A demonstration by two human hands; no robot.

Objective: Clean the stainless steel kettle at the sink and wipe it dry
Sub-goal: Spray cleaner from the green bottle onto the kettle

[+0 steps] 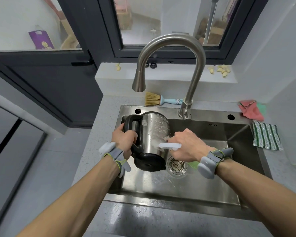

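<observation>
Two bare forearms, no sleeves in sight, reached in from the lower edge of the frame. Each wrist carried a strapped-on device: on the left wrist [115,155], grey fabric bands edged in yellow-green piping held pale grey rounded plastic pods, one above the wrist and one below it. The right wrist [214,159] wore a matching set, with a larger pale grey oval pod on its near side and a darker grey pod on its far side, joined by grey straps with the same yellow-green trim. Both hands were uncovered, without gloves.
</observation>
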